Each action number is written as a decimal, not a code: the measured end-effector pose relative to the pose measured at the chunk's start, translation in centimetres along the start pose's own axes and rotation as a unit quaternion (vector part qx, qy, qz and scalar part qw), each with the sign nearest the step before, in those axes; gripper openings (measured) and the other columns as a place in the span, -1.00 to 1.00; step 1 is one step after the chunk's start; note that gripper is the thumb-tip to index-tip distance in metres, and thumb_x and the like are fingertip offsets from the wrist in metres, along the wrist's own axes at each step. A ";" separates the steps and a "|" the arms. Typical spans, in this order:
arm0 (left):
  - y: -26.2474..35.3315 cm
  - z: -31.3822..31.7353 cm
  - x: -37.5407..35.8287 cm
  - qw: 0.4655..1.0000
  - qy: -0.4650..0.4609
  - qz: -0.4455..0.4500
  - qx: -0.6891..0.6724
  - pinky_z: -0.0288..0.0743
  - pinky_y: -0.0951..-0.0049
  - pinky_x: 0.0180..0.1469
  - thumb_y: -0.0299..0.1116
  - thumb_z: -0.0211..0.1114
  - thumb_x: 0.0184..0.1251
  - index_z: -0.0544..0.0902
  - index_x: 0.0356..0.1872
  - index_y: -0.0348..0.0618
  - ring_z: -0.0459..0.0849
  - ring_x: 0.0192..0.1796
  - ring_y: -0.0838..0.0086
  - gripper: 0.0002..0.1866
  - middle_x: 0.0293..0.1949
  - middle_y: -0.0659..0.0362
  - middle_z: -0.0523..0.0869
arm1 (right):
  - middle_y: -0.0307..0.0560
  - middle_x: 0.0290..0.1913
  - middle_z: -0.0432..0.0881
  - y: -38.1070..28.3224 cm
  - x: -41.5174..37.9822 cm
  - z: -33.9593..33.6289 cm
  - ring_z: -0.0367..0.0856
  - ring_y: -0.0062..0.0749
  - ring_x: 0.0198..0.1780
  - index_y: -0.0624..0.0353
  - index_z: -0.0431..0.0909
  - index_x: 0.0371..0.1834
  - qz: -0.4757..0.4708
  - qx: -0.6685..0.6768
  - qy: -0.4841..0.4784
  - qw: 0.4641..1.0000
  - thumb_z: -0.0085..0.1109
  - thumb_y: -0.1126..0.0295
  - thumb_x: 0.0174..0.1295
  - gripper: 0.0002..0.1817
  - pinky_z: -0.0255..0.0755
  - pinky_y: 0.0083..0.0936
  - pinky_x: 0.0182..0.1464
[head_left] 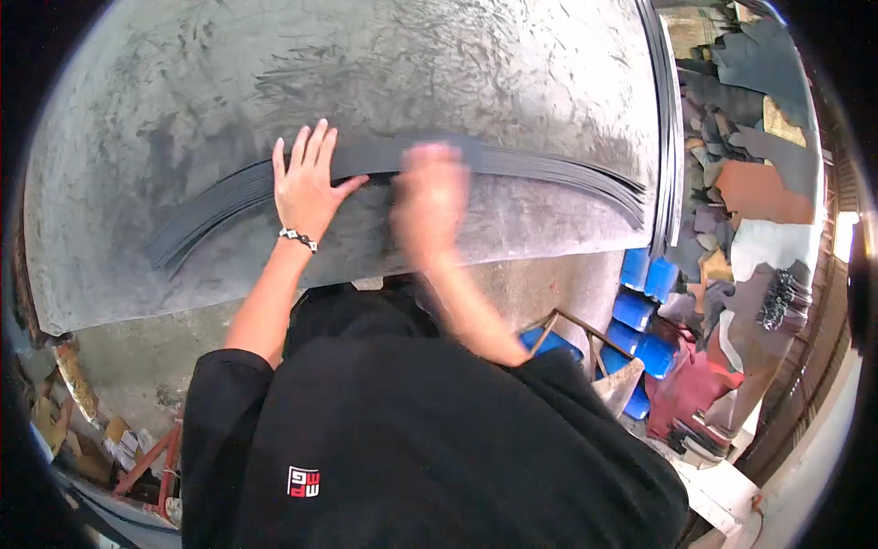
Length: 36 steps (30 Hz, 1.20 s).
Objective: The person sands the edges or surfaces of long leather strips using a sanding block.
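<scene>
On a wide, scuffed grey table (pixel 512 64), a fan of thin dark strips (pixel 540 166) was spread in a long arc from the lower left to the right edge. The left hand (pixel 306 188) was laid flat on the strips, fingers wide and pointing away, with nothing gripped; a beaded bracelet (pixel 299 239) was worn at the wrist. The right hand (pixel 428 206) was caught as a blur just beside it, over the middle of the fan, so whether it was open or closed on a strip could not be told.

The step appeared to be the sorting or squaring of the strips. It would be judged best done with the left palm kept pressed down as an anchor, so that the stack was not dragged along, while single strips were drawn or stroked lengthwise rather than across, since the thin ends at the right looked apt to splay and slide over one another.

The table's surface was seen to be worn and streaked with dark smears. More dark strips (pixel 666 128) were stacked upright along its right edge. Beyond that edge, a heap of offcuts (pixel 759 174) in black, brown, white and maroon was piled up. Blue containers (pixel 645 316) were stood on the floor below, near a metal frame (pixel 572 322). A black sleeved top (pixel 430 457) with a small red and white logo (pixel 304 481) was worn by the person. Scraps and an orange frame (pixel 151 462) were left on the floor at lower left.
</scene>
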<state>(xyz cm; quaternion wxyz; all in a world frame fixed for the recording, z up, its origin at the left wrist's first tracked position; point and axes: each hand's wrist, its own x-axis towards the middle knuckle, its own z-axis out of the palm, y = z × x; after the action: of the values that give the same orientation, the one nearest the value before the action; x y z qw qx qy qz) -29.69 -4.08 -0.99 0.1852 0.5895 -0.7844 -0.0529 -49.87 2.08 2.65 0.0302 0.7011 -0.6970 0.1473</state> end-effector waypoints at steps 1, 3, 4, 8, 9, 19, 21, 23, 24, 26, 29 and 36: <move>-0.5 0.5 0.0 0.998 0.019 0.029 0.060 0.13 -0.07 0.75 0.25 0.57 0.21 0.54 0.61 -0.01 0.46 0.66 0.27 -0.02 0.66 0.26 0.53 | 0.21 0.53 0.54 -0.6 -0.7 -0.6 0.34 0.29 0.67 0.24 0.55 0.46 -0.016 0.017 -0.055 0.998 0.29 0.39 0.42 -0.46 0.15 0.32 0.67; -1.0 0.9 -0.1 0.997 0.005 0.035 0.073 0.11 -0.05 0.76 0.20 0.60 0.20 0.54 0.60 0.00 0.46 0.66 0.28 -0.03 0.66 0.27 0.53 | 0.17 0.65 0.45 -1.2 -0.1 -0.6 0.27 0.25 0.74 0.20 0.48 0.59 -0.055 0.062 -0.143 0.986 0.28 0.38 0.41 -0.35 0.10 0.27 0.72; -0.3 -0.1 -0.1 1.000 -0.015 0.009 0.005 0.12 -0.05 0.76 0.22 0.59 0.21 0.55 0.59 -0.01 0.46 0.66 0.29 -0.05 0.66 0.27 0.53 | 0.15 0.71 0.41 -1.3 0.2 -0.6 0.24 0.23 0.77 0.17 0.45 0.65 -0.073 0.084 -0.185 0.976 0.27 0.38 0.41 -0.30 0.08 0.24 0.74; -0.3 0.5 -0.1 1.000 0.016 0.011 -0.005 0.13 -0.08 0.76 0.36 0.54 0.23 0.60 0.53 -0.04 0.45 0.66 0.29 -0.04 0.64 0.27 0.54 | 0.20 0.33 0.76 27.7 -2.4 -1.2 0.67 0.10 0.45 0.25 0.69 0.35 0.083 -0.039 0.040 0.995 0.19 0.65 0.31 -0.49 0.45 -0.02 0.56; -0.4 0.2 -0.9 1.000 0.003 0.007 -0.002 0.12 -0.08 0.76 0.36 0.54 0.23 0.60 0.53 -0.04 0.45 0.66 0.30 -0.04 0.65 0.27 0.54 | 0.19 0.32 0.76 31.3 -2.7 -0.8 0.68 0.07 0.42 0.25 0.69 0.33 0.129 -0.127 0.036 0.983 0.17 0.64 0.34 -0.52 0.51 -0.03 0.50; 0.0 -0.4 0.2 1.000 -0.009 0.011 -0.008 0.10 -0.06 0.75 0.19 0.65 0.23 0.58 0.52 0.00 0.46 0.67 0.32 -0.11 0.65 0.27 0.54 | 0.04 0.68 0.47 9.2 -2.0 -1.2 0.30 0.08 0.75 0.05 0.52 0.61 -0.059 0.016 -0.075 0.995 0.22 0.40 0.45 -0.37 0.05 0.25 0.76; 0.2 -0.4 0.3 1.000 -0.012 0.014 -0.001 0.10 -0.06 0.75 0.18 0.64 0.24 0.58 0.52 0.00 0.47 0.66 0.32 -0.12 0.64 0.27 0.55 | 0.06 0.64 0.53 22.5 -1.5 -1.6 0.42 0.02 0.69 0.03 0.52 0.62 0.080 -0.088 -0.005 0.993 0.21 0.48 0.37 -0.32 0.16 0.18 0.71; 0.6 -0.6 0.2 1.000 -0.012 0.018 0.002 0.12 -0.08 0.73 0.22 0.65 0.21 0.61 0.47 -0.03 0.47 0.66 0.29 -0.12 0.61 0.26 0.58 | 0.04 0.39 0.76 33.9 -0.6 -6.0 0.72 -0.03 0.36 0.14 0.71 0.32 0.277 -0.142 -0.057 0.949 0.20 0.45 0.43 -0.59 0.55 -0.01 0.33; 0.8 -0.8 0.6 1.000 -0.008 0.022 0.005 0.12 -0.09 0.73 0.23 0.65 0.20 0.63 0.45 -0.04 0.47 0.66 0.28 -0.12 0.60 0.26 0.59 | 0.07 0.39 0.76 37.6 -0.8 -8.0 0.73 -0.02 0.30 0.17 0.75 0.21 0.381 -0.156 -0.051 0.910 0.18 0.42 0.49 -0.69 0.60 -0.05 0.25; 0.6 -0.9 0.9 0.999 -0.034 0.020 0.013 0.10 -0.14 0.73 0.21 0.67 0.18 0.56 0.52 -0.04 0.42 0.69 0.24 -0.06 0.65 0.19 0.53 | 0.19 0.41 0.73 46.0 -5.6 -8.7 0.66 0.02 0.47 0.28 0.69 0.39 0.252 -0.233 0.159 0.926 0.08 0.31 0.67 -0.60 0.55 -0.07 0.41; 0.9 -1.0 0.4 0.996 -0.080 -0.002 0.034 0.03 -0.21 0.75 0.19 0.71 0.10 0.46 0.61 -0.04 0.35 0.73 0.16 0.08 0.70 0.08 0.43 | 0.32 0.45 0.68 45.9 -9.7 -11.0 0.59 0.21 0.53 0.32 0.63 0.46 0.241 -0.156 0.237 0.928 0.11 0.36 0.67 -0.58 0.48 0.03 0.51; 20.3 2.5 8.6 0.973 -0.170 0.154 -0.005 -0.04 -0.26 0.77 0.19 0.76 -0.03 0.32 0.73 -0.08 0.26 0.76 0.07 0.29 0.72 -0.06 0.35 | 0.31 0.77 0.26 36.2 -11.5 -5.5 0.15 0.19 0.80 0.23 0.38 0.69 0.217 0.002 -0.026 0.976 0.29 0.02 0.57 -0.24 0.01 0.25 0.75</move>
<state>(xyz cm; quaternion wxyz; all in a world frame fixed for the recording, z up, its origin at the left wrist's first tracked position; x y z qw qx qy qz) -50.98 -6.46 4.76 0.0582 0.4428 -0.8856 -0.1275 -86.26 13.65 -0.90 -0.0220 0.5367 -0.8328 0.1340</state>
